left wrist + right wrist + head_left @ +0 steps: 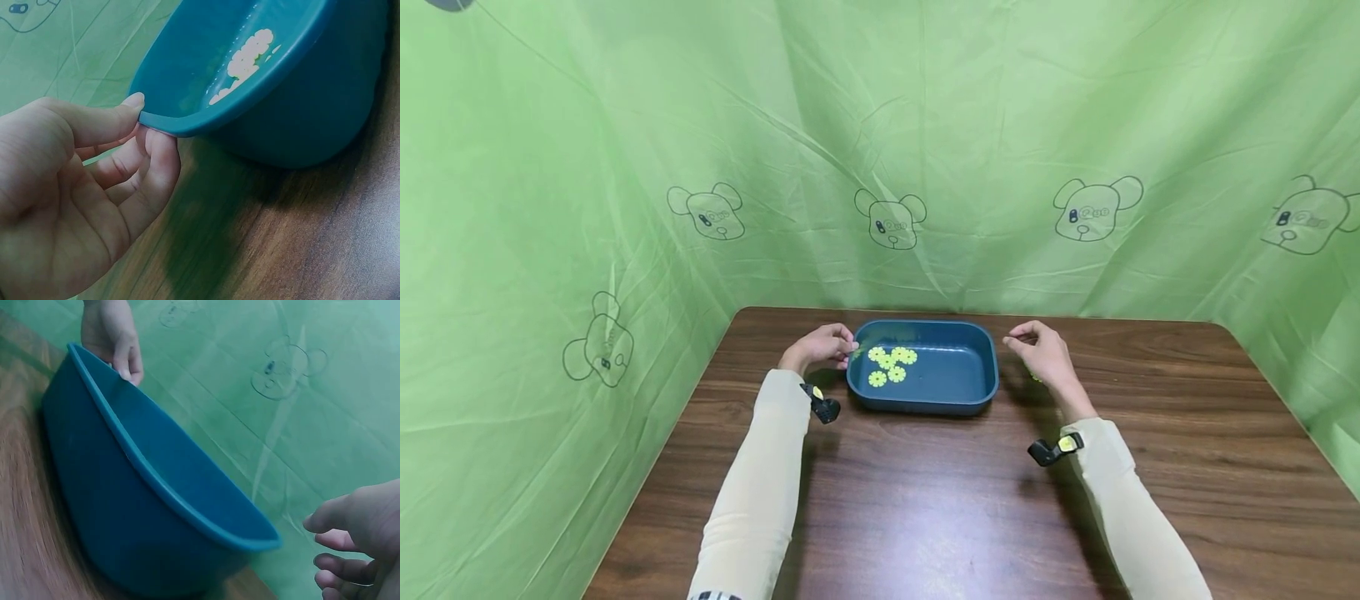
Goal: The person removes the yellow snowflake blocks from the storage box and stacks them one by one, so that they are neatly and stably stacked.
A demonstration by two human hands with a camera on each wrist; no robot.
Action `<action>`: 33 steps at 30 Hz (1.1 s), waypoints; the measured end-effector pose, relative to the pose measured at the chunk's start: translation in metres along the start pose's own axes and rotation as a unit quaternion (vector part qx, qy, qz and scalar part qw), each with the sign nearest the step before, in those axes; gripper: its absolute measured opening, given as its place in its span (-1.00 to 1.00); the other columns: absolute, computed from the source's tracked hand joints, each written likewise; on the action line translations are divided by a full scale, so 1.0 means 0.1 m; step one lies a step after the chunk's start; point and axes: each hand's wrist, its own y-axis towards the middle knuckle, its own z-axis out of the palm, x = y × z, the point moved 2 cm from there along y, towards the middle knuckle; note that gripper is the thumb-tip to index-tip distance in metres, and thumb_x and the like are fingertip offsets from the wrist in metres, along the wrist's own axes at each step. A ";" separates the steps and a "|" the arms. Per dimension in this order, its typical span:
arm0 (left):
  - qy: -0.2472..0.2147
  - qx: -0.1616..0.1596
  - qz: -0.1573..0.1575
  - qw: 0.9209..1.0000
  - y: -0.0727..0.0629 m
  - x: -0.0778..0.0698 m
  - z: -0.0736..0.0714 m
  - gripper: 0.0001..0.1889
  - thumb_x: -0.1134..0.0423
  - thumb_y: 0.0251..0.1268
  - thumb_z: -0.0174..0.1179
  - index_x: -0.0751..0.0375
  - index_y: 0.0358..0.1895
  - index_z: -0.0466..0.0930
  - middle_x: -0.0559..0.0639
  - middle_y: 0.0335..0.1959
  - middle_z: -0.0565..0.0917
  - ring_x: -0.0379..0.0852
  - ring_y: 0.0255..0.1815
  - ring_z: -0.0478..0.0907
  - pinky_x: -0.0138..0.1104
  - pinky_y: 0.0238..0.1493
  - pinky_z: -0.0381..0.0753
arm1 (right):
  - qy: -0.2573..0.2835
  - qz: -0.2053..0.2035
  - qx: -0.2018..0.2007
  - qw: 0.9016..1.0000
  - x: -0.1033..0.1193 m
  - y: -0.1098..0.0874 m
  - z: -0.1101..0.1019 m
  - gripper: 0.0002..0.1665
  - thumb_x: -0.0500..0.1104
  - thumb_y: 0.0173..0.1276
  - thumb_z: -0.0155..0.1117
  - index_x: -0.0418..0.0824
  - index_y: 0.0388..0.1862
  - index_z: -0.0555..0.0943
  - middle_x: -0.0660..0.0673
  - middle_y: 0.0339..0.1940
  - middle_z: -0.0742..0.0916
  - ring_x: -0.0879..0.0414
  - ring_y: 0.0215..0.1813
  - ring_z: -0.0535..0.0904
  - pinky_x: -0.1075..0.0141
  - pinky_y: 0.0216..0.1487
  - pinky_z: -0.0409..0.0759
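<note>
A dark blue rectangular basin (pixel 925 407) with rounded corners sits toward the far side of the wooden table. My left hand (pixel 825 344) pinches its left rim, thumb over the top and bent fingers beneath, as the left wrist view shows close up. Several yellow-green flower-shaped pieces (pixel 877 379) lie in the left part of the basin. Off the basin's right end hovers my right hand (pixel 1043 354), fingers loosely bent and holding nothing. In the right wrist view a gap separates its fingertips (pixel 312 524) from the rim. Another yellow-green piece (pixel 1036 377) shows partly beneath that hand.
The brown wooden table (pixel 895 508) reaches toward me, with its far edge just behind the basin. Green curtain (pixel 985 150) printed with bear heads hangs behind and at the sides. Each wrist wears a black camera strap.
</note>
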 end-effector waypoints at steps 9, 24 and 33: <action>-0.002 -0.003 -0.003 1.000 0.00 0.00 -0.01 -0.89 0.34 0.42 0.05 0.26 -0.13 0.33 0.07 -0.36 0.45 -0.11 -0.41 0.48 -0.05 0.07 0.54 | 0.014 -0.018 0.018 1.000 0.25 0.07 0.26 -0.70 -0.08 0.30 0.29 -0.24 -0.10 0.58 -0.22 -0.17 0.66 -0.03 -0.14 0.52 0.27 -0.18 0.43; 0.001 0.001 0.004 1.000 -0.02 0.00 0.01 -0.87 0.35 0.42 0.04 0.30 -0.09 0.33 0.05 -0.37 0.44 -0.10 -0.40 0.48 -0.05 0.07 0.54 | 0.010 -0.049 0.054 0.997 0.52 0.08 0.65 -0.72 -0.09 0.28 0.32 -0.23 -0.12 0.58 -0.22 -0.16 0.63 -0.04 -0.15 0.51 0.22 -0.14 0.45; -0.001 0.000 0.010 1.000 -0.01 0.02 0.00 -0.88 0.36 0.42 0.03 0.31 -0.10 0.33 0.09 -0.33 0.44 -0.10 -0.41 0.48 -0.11 -0.02 0.58 | 0.001 -0.049 0.064 0.997 0.53 0.16 0.87 -0.74 -0.11 0.26 0.33 -0.22 -0.15 0.59 -0.21 -0.15 0.63 -0.03 -0.17 0.51 0.19 -0.11 0.45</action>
